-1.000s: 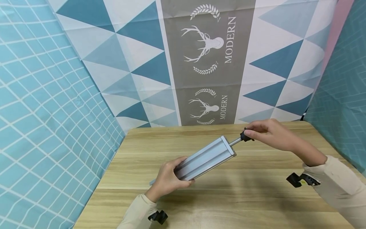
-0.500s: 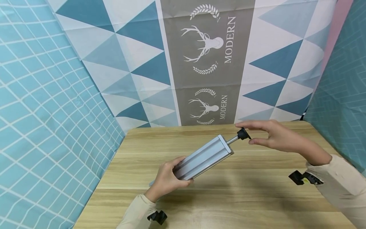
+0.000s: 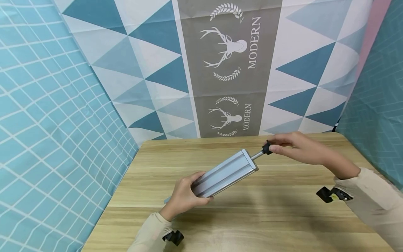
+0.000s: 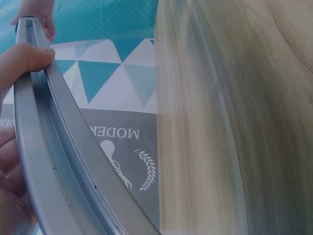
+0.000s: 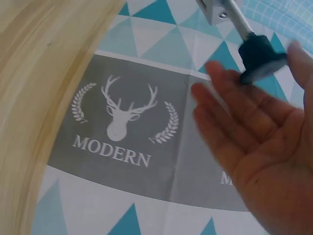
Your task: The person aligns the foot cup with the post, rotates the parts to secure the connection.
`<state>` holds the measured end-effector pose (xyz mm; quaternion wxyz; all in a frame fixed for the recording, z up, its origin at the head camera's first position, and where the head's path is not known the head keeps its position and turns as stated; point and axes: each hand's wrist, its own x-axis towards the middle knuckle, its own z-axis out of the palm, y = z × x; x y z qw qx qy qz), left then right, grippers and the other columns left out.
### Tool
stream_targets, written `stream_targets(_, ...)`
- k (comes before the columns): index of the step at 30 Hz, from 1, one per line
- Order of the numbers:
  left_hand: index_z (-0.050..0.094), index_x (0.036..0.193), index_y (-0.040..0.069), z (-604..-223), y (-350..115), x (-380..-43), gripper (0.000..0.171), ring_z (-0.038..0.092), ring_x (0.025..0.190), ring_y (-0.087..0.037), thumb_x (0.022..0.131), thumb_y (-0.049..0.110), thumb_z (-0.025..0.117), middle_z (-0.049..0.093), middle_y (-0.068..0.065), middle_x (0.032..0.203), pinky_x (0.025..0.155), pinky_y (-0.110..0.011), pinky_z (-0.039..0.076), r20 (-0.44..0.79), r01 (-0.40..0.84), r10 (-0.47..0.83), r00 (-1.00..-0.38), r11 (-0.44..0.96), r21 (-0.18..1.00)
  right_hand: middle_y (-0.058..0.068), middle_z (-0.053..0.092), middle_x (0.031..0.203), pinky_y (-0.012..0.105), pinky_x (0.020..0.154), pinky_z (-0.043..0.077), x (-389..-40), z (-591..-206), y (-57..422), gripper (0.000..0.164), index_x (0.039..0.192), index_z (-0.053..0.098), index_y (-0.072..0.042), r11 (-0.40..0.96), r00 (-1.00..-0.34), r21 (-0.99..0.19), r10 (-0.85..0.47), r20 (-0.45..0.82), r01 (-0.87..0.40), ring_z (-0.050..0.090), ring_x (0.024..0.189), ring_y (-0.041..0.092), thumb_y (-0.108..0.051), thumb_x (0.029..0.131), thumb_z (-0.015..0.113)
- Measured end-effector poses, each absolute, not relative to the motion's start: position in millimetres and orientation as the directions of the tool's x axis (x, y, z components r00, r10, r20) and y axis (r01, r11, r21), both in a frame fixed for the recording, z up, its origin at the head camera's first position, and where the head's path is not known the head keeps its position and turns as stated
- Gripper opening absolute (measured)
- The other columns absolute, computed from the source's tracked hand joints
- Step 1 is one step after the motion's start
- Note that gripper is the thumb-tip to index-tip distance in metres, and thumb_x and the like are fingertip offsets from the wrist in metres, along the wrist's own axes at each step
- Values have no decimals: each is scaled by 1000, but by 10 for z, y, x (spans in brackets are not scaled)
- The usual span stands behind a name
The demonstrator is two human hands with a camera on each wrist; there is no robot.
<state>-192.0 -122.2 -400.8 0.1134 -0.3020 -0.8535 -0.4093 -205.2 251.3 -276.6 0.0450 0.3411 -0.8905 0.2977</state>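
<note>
In the head view my left hand (image 3: 184,196) grips a silver aluminium profile (image 3: 225,175) near its lower end, holding it tilted above the table. Grooves run along the profile (image 4: 54,127) in the left wrist view, where the thumb lies over its edge. From the profile's upper right end sticks a threaded metal rod (image 3: 258,155) with a black levelling foot (image 3: 267,148) on it. My right hand (image 3: 297,148) pinches this foot between thumb and fingers. The right wrist view shows the thumb at the rim of the black foot (image 5: 259,58) and the fingers at its other side.
A wood-grain table (image 3: 239,220) lies beneath both hands. Behind it hangs a patterned cloth (image 3: 220,87) with deer heads and triangles. Teal sheets stand at the left (image 3: 47,122) and right (image 3: 374,112). Black mounts sit on both wrists.
Half a second ago my right fingers were spread around the levelling foot; now they have come together on it. The left hand and the profile have hardly moved.
</note>
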Motion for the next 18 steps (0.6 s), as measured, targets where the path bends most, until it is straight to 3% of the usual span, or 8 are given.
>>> stream_targets(4, 64, 122, 14, -4006, -1207, -1924, 66, 66, 84, -8, 62, 27, 89, 71, -1, 105, 69, -25, 52, 449, 620, 430, -783, 484, 618, -6, 62, 79, 28, 58, 42, -2069, -2757, 2493, 19, 97, 70, -13, 645, -825, -529, -515, 232, -551, 51, 66, 10, -21, 99, 53)
stream_targets(7, 64, 122, 14, -4004, -1199, -1927, 66, 66, 85, -8, 62, 25, 89, 71, -1, 105, 70, -25, 52, 452, 621, 429, -782, 478, 621, -7, 61, 74, 28, 56, 39, -2071, -2750, 2485, 22, 94, 72, -15, 672, -842, -519, -490, 223, -529, 48, 63, 10, -24, 100, 52)
stream_targets(10, 64, 122, 15, -4004, -1199, -1927, 66, 66, 85, -8, 62, 26, 89, 71, -1, 105, 70, -25, 52, 448, 613, 422, -788, 476, 631, -1, 69, 89, 30, 62, 46, -2063, -2756, 2484, 25, 110, 70, -9, 659, -834, -526, -506, 218, -537, 58, 72, 11, -24, 100, 52)
stream_targets(12, 64, 122, 16, -4003, -1202, -1923, 66, 66, 85, -8, 62, 26, 89, 70, 0, 106, 70, -26, 52, 439, 600, 414, -798, 473, 645, 5, 69, 107, 35, 71, 50, -2053, -2768, 2486, 34, 127, 61, -7, 645, -820, -526, -532, 211, -554, 65, 87, 17, -24, 98, 56)
stream_targets(15, 64, 123, 18, -4005, -1211, -1914, 66, 65, 85, -8, 63, 26, 89, 70, 1, 106, 70, -26, 52, 425, 580, 400, -812, 471, 665, 10, 52, 139, 48, 87, 49, -2034, -2785, 2488, 63, 146, 40, -13, 616, -783, -509, -582, 219, -601, 59, 115, 31, -27, 91, 66)
stream_targets(18, 63, 124, 19, -4005, -1217, -1909, 66, 65, 85, -9, 63, 27, 89, 70, 1, 106, 69, -26, 52, 418, 568, 390, -820, 474, 673, 10, 44, 146, 49, 91, 47, -2027, -2796, 2493, 76, 148, 36, -17, 591, -727, -436, -627, 281, -678, 55, 120, 33, -19, 83, 75)
